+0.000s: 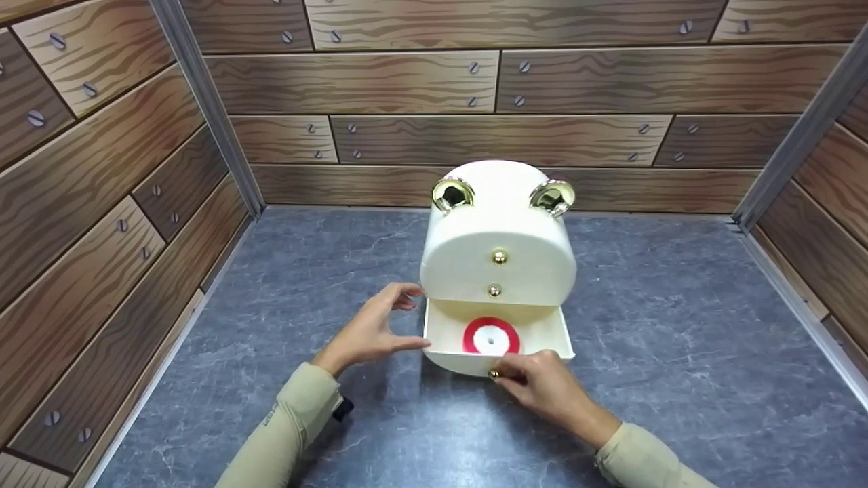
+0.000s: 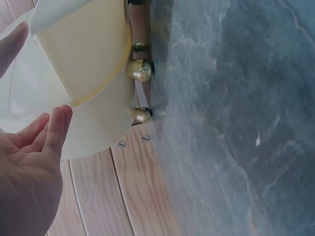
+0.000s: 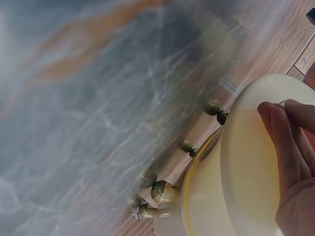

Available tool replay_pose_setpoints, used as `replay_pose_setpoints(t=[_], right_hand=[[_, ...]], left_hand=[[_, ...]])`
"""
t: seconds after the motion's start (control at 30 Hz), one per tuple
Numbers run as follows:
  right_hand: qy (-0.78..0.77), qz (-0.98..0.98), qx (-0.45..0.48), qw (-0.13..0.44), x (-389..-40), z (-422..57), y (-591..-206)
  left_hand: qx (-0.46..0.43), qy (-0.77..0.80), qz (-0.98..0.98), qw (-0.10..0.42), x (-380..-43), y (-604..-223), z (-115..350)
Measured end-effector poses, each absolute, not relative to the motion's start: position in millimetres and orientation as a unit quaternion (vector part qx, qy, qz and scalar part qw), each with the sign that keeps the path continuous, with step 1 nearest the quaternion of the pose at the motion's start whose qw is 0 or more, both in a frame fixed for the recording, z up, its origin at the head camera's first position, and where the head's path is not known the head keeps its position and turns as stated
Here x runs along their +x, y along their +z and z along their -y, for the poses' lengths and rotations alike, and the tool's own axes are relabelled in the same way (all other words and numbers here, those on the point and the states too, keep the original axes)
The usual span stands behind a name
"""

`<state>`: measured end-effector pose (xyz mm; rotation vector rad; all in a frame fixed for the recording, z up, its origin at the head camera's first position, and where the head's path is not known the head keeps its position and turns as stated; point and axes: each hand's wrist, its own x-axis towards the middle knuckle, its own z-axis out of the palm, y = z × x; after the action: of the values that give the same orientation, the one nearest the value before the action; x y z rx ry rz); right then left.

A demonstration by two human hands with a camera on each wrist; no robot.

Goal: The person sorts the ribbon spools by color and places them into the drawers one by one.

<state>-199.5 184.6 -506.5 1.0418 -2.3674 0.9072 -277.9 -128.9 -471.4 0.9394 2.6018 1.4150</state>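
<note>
A cream-white box with a rounded top stands on the grey floor, its lower drawer pulled out toward me. Inside the drawer lies a flat round disc, red around a white middle with a small grey dot. My right hand pinches the small gold knob on the drawer front between thumb and fingers. At the drawer's left side is my left hand, thumb and fingers spread apart. Its thumb tip is at the drawer's front corner, and its fingertips are beside the box body.
Two gold cup-shaped pieces stick up on the box top, and two more gold knobs sit on its upper front. Gold ball feet are under the box. Wood-plank-patterned walls enclose the marbled grey surface.
</note>
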Motion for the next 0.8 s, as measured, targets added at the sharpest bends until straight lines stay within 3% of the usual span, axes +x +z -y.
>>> replay_pose_setpoints(t=[0.4, 0.8], right_hand=[[0.323, 0.854, 0.362, 0.189, -199, -184, -505], [0.32, 0.858, 0.357, 0.183, -199, -186, -505]], left_hand=[[0.283, 0.471, -0.827, -0.116, -304, -451, 130], [0.318, 0.508, -0.789, -0.132, -335, -413, 108]])
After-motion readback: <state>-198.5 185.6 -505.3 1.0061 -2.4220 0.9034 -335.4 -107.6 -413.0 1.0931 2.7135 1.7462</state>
